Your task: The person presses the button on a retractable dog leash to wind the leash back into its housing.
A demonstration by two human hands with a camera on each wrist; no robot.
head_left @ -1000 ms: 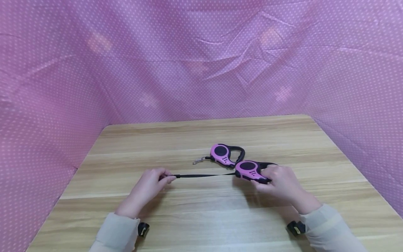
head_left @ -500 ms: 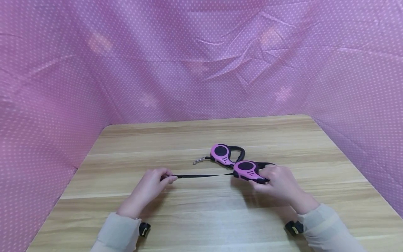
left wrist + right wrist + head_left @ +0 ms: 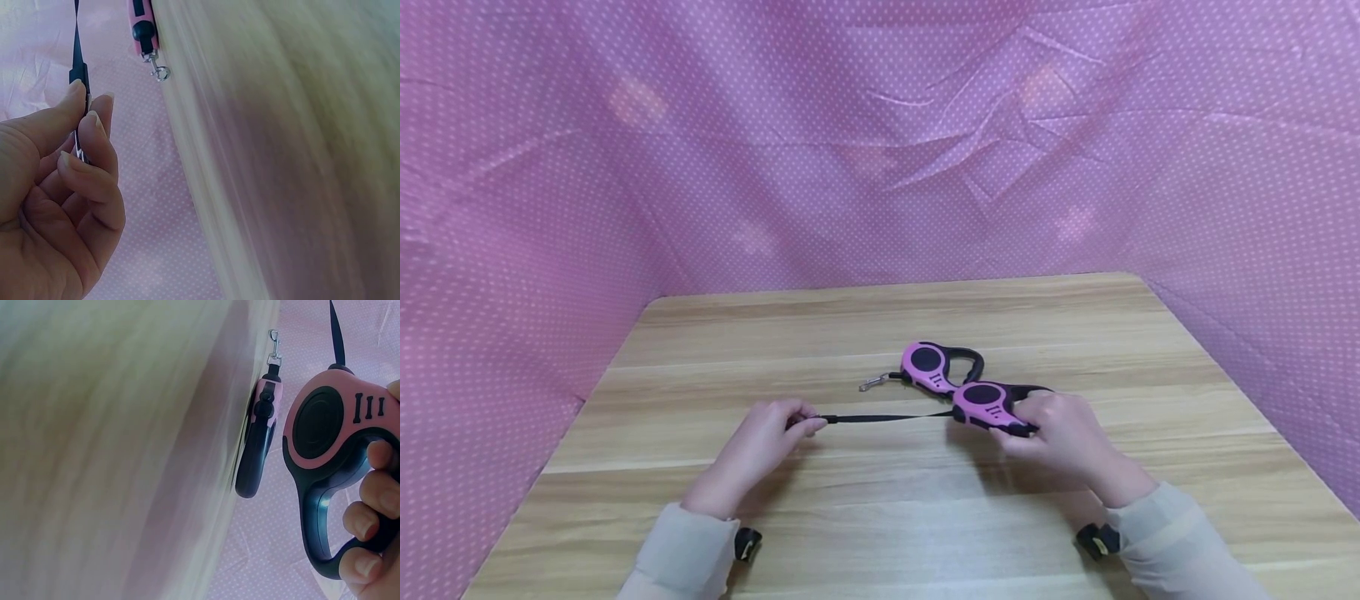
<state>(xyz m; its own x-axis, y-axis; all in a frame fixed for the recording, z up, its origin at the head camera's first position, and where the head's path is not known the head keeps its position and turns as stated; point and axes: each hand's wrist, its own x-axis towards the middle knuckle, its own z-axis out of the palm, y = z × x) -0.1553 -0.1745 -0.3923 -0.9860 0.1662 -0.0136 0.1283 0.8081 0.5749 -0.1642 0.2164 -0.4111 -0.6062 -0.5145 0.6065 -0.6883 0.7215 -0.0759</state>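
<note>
A pink and black retractable dog leash (image 3: 981,404) is in my right hand (image 3: 1060,429), whose fingers wrap through the black handle loop (image 3: 312,506). From its housing a black strap (image 3: 887,418) stretches left to my left hand (image 3: 767,442). There the thumb and fingers (image 3: 97,134) pinch the strap's end, where a bit of shiny metal clip shows; most of the clip is hidden by the fingers. The held leash is raised above the table. Just behind it, a second leash of the same look (image 3: 925,367) lies flat, its silver clip (image 3: 872,382) pointing left.
The wood-grain table (image 3: 880,517) lies under both hands. Pink dotted cloth (image 3: 880,167) hangs behind the table and on both sides. A dark wrist camera (image 3: 747,544) sits below the left hand, another (image 3: 1097,540) below the right.
The right hand has shifted slightly left with the held leash. The left hand has moved a little to the right, so the strap between them looks slightly shorter. The second leash stays put.
</note>
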